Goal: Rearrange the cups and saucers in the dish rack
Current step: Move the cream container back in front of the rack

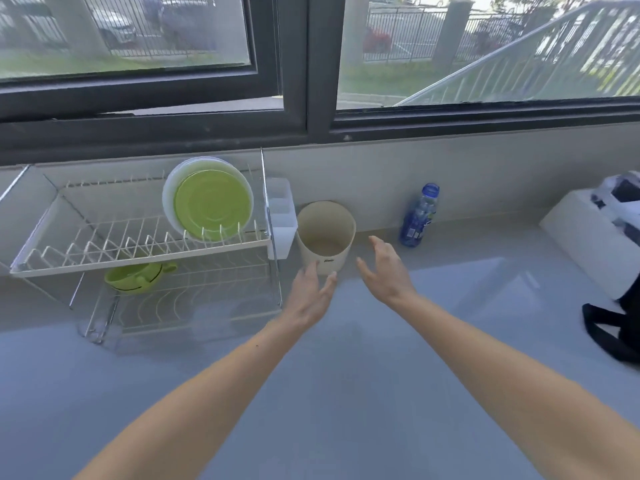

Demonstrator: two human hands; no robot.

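A two-tier white wire dish rack (104,259) stands on the counter at the left. On its upper tier a green saucer (212,209) leans upright in front of white plates (173,188). Green cups (135,277) lie on the lower tier near its left end. My left hand (311,296) hovers open just right of the rack, in front of a cream canister (325,233). My right hand (388,271) is open too, to the right of the canister. Neither hand touches anything.
A white cutlery holder (282,216) hangs on the rack's right side. A blue water bottle (419,216) stands by the wall. A white box (588,237) with a dark bag (613,327) sits at the right edge. A window runs behind the counter.
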